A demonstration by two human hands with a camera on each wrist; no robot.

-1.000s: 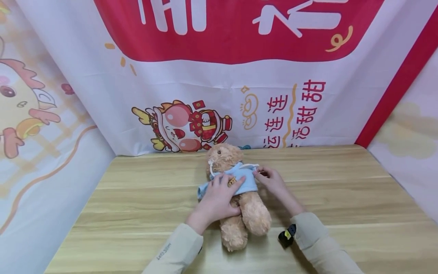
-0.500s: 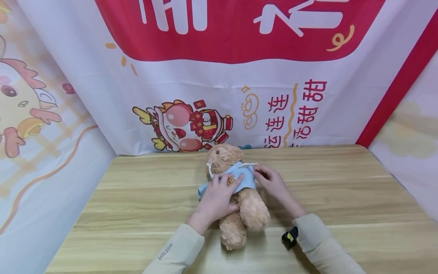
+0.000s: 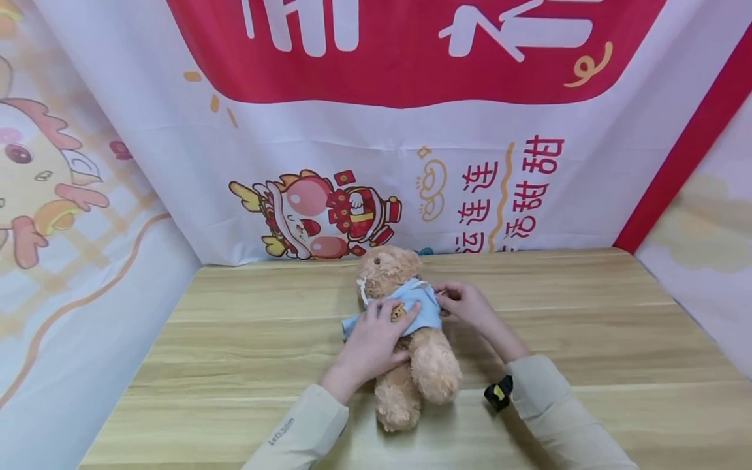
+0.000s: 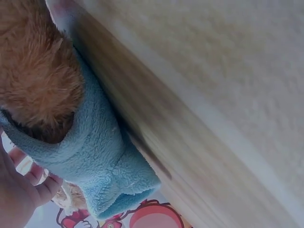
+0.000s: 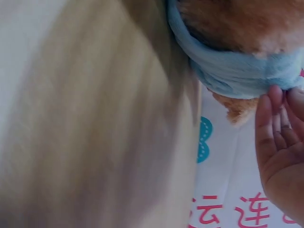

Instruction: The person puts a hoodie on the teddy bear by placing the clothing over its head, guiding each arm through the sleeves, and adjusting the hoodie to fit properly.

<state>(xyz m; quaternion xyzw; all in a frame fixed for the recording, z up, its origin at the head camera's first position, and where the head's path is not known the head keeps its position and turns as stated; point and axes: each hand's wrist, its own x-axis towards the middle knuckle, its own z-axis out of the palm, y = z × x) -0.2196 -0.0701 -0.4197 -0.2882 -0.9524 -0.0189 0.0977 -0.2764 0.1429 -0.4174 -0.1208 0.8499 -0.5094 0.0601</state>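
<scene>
A brown teddy bear point(image 3: 435, 369) lies on its back on the table, its head towards the banner. It wears a light blue hoodie point(image 3: 424, 315) with white drawstrings and a small bear patch point(image 3: 398, 313). My left hand point(image 3: 373, 343) rests on the bear's front with spread fingers. In the left wrist view, an empty-looking sleeve end point(image 4: 126, 199) of the hoodie sticks out beside that hand. At the hoodie's right side, my right hand point(image 3: 470, 310) pinches its cloth. In the right wrist view, the thumb and finger of the right hand point(image 5: 280, 152) meet at the blue fabric.
A wood-grain table point(image 3: 247, 352) carries the bear. Behind its far edge hangs a white and red banner point(image 3: 376, 130) with a cartoon dragon point(image 3: 317, 215). Printed cloth point(image 3: 64, 196) covers the left side. A black device point(image 3: 499, 393) is strapped at the right wrist.
My right hand has shifted slightly at the hoodie's side, and the right drawstring no longer sticks out towards it. The left hand stays on the bear.
</scene>
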